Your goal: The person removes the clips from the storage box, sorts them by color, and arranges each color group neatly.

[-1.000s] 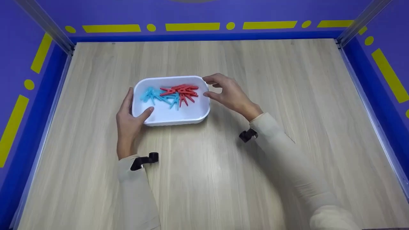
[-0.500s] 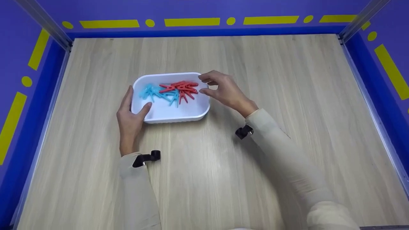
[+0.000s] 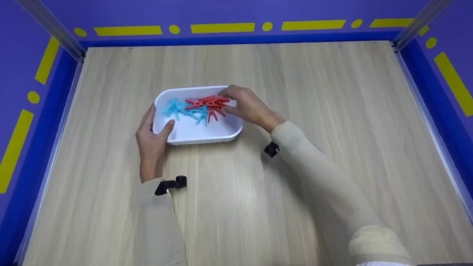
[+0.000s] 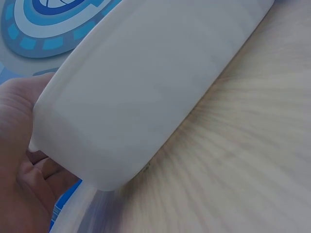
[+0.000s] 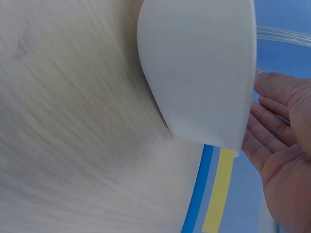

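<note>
A white plastic tub rests on the table with several red clothespins and light blue clothespins inside. My left hand grips its left end, thumb over the rim and fingers along the outer wall. In the left wrist view that hand holds the corner of the tub. Over the tub's right end, my right hand has its thumb and fingers parted around the right side of the red pile. In the right wrist view the tub's wall hides the fingertips of the hand.
The wood-grain table extends around the tub on every side. Blue panels with yellow marks border its back and sides, joined by metal corner posts. A black wrist camera mount sits on each sleeve.
My right hand has moved left from the tub's right rim, over the inside, to the red clothespins. The left hand keeps its grip, and the tub stays in place.
</note>
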The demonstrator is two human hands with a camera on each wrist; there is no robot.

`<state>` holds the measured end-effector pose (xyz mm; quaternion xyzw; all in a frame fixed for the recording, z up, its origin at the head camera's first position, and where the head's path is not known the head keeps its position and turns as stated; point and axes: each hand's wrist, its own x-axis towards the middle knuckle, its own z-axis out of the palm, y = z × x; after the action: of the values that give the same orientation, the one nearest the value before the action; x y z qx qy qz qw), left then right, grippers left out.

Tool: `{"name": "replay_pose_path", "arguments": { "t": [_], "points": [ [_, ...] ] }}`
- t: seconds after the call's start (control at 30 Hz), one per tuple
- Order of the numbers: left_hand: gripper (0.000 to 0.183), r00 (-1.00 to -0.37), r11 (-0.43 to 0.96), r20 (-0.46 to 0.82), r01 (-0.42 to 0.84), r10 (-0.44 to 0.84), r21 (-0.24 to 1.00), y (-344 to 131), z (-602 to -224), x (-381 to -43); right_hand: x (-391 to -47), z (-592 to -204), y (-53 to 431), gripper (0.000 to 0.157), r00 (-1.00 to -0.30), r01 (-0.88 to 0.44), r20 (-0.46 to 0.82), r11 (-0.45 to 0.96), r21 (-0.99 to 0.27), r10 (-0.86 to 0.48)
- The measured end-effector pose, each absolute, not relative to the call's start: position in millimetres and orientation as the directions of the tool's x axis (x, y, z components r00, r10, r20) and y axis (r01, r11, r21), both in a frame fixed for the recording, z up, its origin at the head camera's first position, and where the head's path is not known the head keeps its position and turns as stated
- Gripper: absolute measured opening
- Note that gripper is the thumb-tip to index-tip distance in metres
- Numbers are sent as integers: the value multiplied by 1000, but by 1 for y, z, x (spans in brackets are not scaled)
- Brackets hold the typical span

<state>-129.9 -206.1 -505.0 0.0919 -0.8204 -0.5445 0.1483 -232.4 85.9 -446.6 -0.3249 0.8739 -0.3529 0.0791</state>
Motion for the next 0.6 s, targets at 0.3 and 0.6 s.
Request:
{"name": "replay_pose_path", "arguments": {
  "t": [0.3,0.6],
  "points": [
    [75,-938,396,167,36,-303,918,-206,-506,-131,-236,-452,69,42,-752,-570,21,635,-522,-658],
    [76,-936,398,160,23,-313,917,-207,-507,-129,-238,-460,53,38,-758,-611,-16,719,-332,-652]
  ]
}}
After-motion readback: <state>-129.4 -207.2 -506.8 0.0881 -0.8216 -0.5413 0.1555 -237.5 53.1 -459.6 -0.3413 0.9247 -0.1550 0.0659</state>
